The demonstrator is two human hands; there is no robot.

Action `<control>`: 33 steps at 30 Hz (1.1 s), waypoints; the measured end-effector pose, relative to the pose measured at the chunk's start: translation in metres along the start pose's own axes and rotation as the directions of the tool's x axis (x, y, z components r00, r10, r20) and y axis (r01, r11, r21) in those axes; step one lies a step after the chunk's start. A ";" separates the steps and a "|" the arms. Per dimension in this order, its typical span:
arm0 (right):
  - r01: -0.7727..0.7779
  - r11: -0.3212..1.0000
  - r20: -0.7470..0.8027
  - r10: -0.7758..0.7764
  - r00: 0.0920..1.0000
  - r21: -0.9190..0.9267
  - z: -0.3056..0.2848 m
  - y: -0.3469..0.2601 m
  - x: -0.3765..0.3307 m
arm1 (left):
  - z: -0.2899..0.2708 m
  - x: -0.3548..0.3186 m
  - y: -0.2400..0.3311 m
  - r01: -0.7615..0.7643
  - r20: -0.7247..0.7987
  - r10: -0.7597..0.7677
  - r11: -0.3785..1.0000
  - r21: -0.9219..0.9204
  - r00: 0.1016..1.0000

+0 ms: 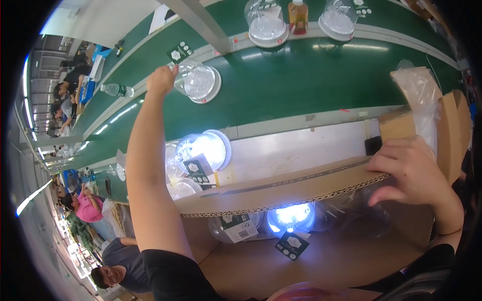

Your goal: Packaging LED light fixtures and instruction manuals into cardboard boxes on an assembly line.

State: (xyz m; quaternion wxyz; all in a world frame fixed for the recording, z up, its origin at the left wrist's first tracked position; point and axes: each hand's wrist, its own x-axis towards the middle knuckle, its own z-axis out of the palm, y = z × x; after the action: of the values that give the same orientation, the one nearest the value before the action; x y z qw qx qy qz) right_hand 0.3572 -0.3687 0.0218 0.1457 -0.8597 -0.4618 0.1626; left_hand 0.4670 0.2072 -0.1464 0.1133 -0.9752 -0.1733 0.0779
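Note:
My left hand (161, 80) reaches far over the green conveyor belt, its fingers closed at the top end of a clear dome with a white round base (203, 83). A dark green tag (179, 51) shows beside that hand. Nearer me, my right hand (409, 168) grips the edge of a cardboard box flap (281, 188), fingers above and thumb below. Inside the box, a glowing dome (291, 218) lies beside an unlit dome (236, 228); a green tag (292, 245) hangs from the lit one. Beyond the flap sits another glowing dome (203, 150).
Two more clear domes (267, 27) (339, 22) stand at the far side, with an amber drink bottle (298, 17) between them. A water bottle (117, 90) lies at left. A metal post (201, 22) crosses above. Cardboard and plastic wrap (419, 93) are at right. Other people (123, 263) are at left.

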 end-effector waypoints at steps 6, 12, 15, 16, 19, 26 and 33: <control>0.053 0.999 -0.008 -0.053 0.999 0.004 -0.001 0.000 -0.003 | -0.038 -0.017 0.010 0.014 0.034 -0.010 0.990 -0.137 0.999; 0.000 0.999 0.060 0.003 0.998 -0.053 -0.002 0.000 -0.005 | -0.138 -0.087 0.032 -0.174 -0.209 0.128 0.960 -0.218 0.970; -0.052 0.995 -0.061 0.057 0.996 0.087 0.003 -0.005 -0.015 | -0.215 -0.138 0.040 -0.177 -0.290 0.098 0.949 -0.260 0.952; -0.044 0.996 -0.074 0.049 0.996 0.079 0.003 -0.008 -0.021 | -0.243 -0.159 0.045 -0.196 -0.325 0.097 0.937 -0.289 0.941; 0.001 0.996 -0.216 0.020 0.976 0.094 0.012 -0.015 -0.038 | -0.315 -0.224 0.067 -0.289 -0.425 0.139 0.905 -0.312 0.895; 0.161 0.724 -0.249 0.015 0.968 0.670 0.019 -0.079 -0.040 | -0.417 -0.343 0.123 -0.457 -0.645 0.187 0.844 -0.280 0.741; 0.388 0.271 -0.441 0.174 0.880 0.881 0.037 -0.115 -0.085 | -0.422 -0.427 0.144 -0.612 -0.739 0.273 0.756 -0.231 0.616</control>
State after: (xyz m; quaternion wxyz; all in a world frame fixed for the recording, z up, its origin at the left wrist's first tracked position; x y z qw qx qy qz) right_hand 0.2113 -0.3754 0.0467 0.7461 -0.5734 -0.2807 0.1891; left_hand 0.1979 -0.1585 0.2720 -0.0923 -0.9443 0.1204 -0.2920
